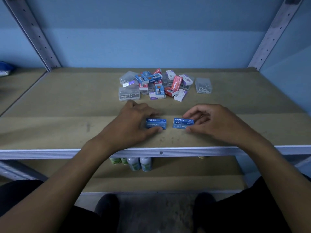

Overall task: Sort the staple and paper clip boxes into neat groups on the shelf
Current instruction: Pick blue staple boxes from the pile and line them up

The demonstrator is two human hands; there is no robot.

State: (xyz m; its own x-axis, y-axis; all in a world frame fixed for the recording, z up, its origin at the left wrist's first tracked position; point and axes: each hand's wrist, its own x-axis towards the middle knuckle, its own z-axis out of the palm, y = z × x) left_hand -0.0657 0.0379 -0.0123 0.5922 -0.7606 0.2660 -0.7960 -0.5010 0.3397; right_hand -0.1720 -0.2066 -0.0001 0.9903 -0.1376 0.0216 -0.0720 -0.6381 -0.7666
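Two blue staple boxes lie near the shelf (67,128) front edge, the left box (156,123) pinched in the left hand (134,122) grip, the right box (182,123) in the right hand (213,122) grip; behind them, one mixed pile (158,85) and one clear box (203,85) apart.

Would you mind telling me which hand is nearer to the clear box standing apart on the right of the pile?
Right. The right hand lies below the clear box; the left hand is further left.
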